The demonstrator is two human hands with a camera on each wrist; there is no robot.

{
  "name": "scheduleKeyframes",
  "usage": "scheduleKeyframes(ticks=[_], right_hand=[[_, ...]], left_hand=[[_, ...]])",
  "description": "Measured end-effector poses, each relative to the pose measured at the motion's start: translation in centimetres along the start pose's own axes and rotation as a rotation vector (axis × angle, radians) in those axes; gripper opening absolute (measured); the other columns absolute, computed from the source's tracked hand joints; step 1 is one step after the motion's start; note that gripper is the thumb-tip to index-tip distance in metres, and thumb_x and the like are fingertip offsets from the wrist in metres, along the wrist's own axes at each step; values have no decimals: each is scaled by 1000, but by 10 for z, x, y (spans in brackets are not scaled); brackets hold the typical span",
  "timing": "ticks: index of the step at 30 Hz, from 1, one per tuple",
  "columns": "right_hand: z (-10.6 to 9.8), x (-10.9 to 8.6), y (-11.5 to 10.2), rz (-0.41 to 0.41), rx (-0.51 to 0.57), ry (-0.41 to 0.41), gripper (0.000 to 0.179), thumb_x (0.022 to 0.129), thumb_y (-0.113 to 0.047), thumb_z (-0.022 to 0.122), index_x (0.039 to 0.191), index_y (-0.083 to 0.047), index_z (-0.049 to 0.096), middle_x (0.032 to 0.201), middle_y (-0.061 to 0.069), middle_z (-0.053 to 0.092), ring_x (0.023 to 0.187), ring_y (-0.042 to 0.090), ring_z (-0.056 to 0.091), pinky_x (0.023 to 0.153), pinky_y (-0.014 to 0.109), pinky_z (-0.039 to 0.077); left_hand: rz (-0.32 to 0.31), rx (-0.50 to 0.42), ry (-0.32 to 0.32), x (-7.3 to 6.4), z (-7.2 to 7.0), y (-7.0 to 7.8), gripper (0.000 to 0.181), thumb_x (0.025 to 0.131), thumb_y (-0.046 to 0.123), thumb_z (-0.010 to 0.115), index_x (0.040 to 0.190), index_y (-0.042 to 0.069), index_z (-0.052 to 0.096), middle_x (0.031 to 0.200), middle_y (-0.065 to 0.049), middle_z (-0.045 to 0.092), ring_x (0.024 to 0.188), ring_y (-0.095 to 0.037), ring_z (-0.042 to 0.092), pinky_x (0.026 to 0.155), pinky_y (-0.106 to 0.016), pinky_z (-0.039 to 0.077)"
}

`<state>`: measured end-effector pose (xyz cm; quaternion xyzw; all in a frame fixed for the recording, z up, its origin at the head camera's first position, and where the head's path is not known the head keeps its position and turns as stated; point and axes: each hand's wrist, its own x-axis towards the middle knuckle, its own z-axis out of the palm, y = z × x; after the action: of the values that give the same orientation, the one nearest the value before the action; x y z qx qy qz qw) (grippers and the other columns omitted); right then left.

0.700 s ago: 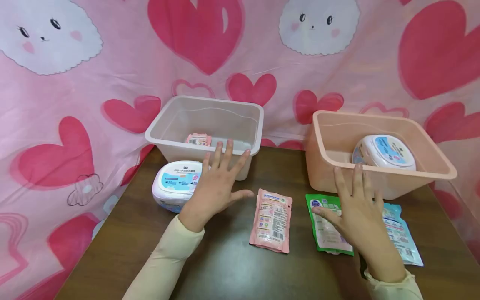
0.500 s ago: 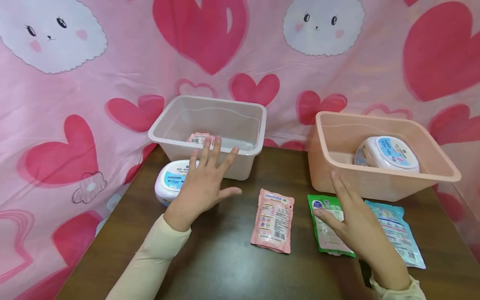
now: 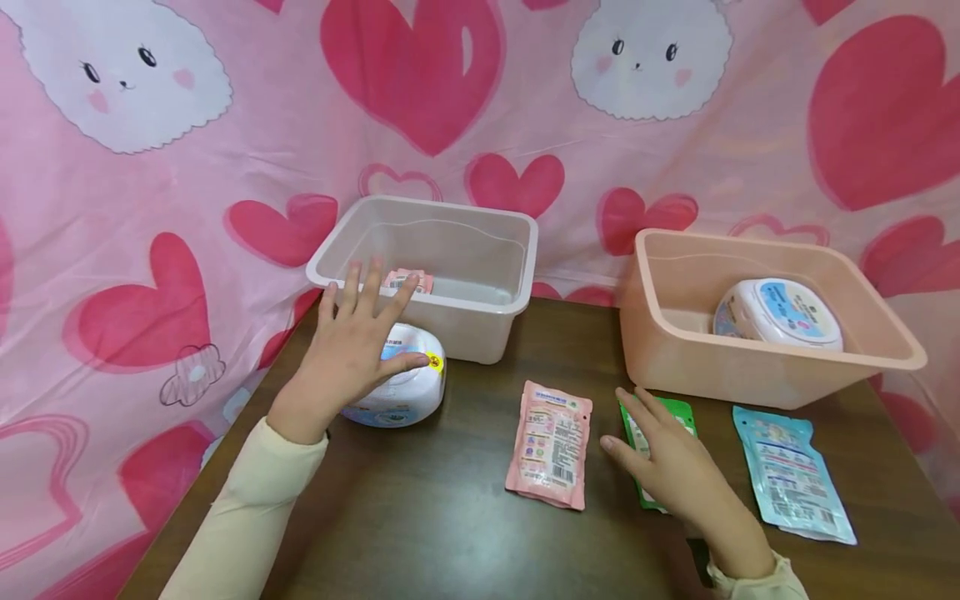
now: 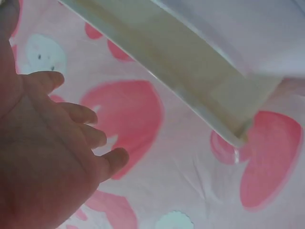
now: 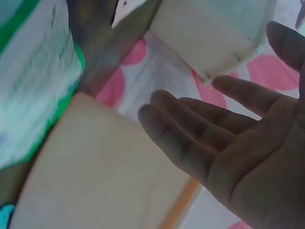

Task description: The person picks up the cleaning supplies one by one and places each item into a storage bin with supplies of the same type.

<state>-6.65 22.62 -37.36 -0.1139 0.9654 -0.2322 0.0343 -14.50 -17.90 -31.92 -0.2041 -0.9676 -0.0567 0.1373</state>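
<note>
My left hand has its fingers spread, just left of and partly in front of a white lidded tub with a blue label. In the left wrist view, the same hand holds nothing. With straight fingers, my right hand is over a green-and-white pouch and hides much of it. The right wrist view has the palm empty beside that pouch; contact cannot be told. Between the hands lies a pink pouch. To the right lies a light-blue pouch.
At the back left stands a whitish bin with a small pink packet inside. A peach bin at the back right contains another white tub. Behind the brown table hangs a pink heart-patterned cloth.
My left hand has moved left, uncovering the tub's right side. My right hand has moved left and down over the green-and-white pouch, leaving the light-blue one in full view. The head view has shifted slightly.
</note>
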Motion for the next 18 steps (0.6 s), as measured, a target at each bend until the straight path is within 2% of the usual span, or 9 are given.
scheduleKeyframes(ticks=[5,9,13,18], right_hand=[[16,1,-2,6,0,-23,63,98,-34,68,148,-1,49,146,28,48,133,51,44,101,70,38],[32,6,-4,11,-14,-42,52,97,-20,70,139,7,55,134,27,59,125,47,54,101,64,43],[45,14,-9,60,-30,-101,47,95,-17,70,134,7,58,124,25,64,114,43,61,94,60,49],[55,23,-14,148,-41,-131,48,93,-19,72,133,4,58,110,20,67,101,37,63,87,57,51]], left_hand=[[-27,-64,-45,6,-10,-16,103,87,55,73,164,18,16,166,-24,-1,151,-45,-7,115,-69,4],[-83,-119,-100,9,-21,-34,103,89,55,71,164,20,9,166,-22,-9,150,-44,-14,115,-69,-2],[-142,-171,-137,17,-27,-60,99,94,55,64,164,20,5,165,-22,-13,149,-43,-17,114,-69,-5],[-191,-291,-160,36,-21,-97,77,104,45,49,164,15,12,165,-25,-3,150,-47,-4,111,-75,3]])
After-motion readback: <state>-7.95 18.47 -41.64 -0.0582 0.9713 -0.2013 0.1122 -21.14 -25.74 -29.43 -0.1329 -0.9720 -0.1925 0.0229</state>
